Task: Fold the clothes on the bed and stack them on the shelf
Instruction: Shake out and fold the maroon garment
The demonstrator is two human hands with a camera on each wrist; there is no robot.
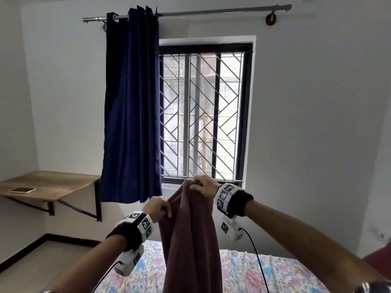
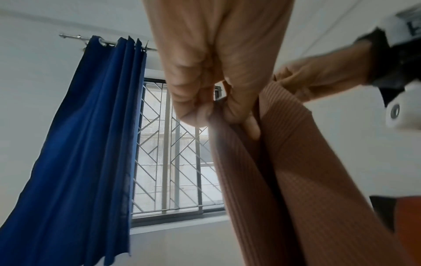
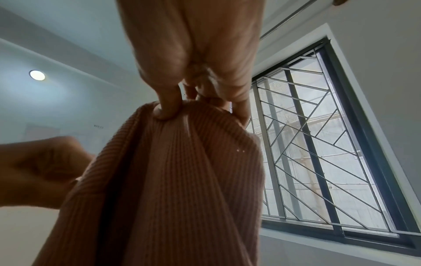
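Note:
A long maroon ribbed garment (image 1: 190, 235) hangs straight down in front of me over the bed (image 1: 281, 273), which has a floral sheet. My right hand (image 1: 204, 185) pinches its top edge, held highest. My left hand (image 1: 160, 209) grips the cloth's left edge a little lower. In the left wrist view the left hand (image 2: 218, 111) has its fingers curled round a fold of the garment (image 2: 307, 189). In the right wrist view the right hand (image 3: 196, 106) pinches the bunched top of the garment (image 3: 177, 180). A wooden wall shelf (image 1: 53, 185) is at the left.
A flat device (image 1: 22, 189) lies on the shelf. A dark blue curtain (image 1: 131, 106) hangs beside a barred window (image 1: 203, 115) straight ahead. Dark red cloth (image 1: 378, 261) shows at the right edge of the bed. Bare floor (image 1: 42, 261) lies left of the bed.

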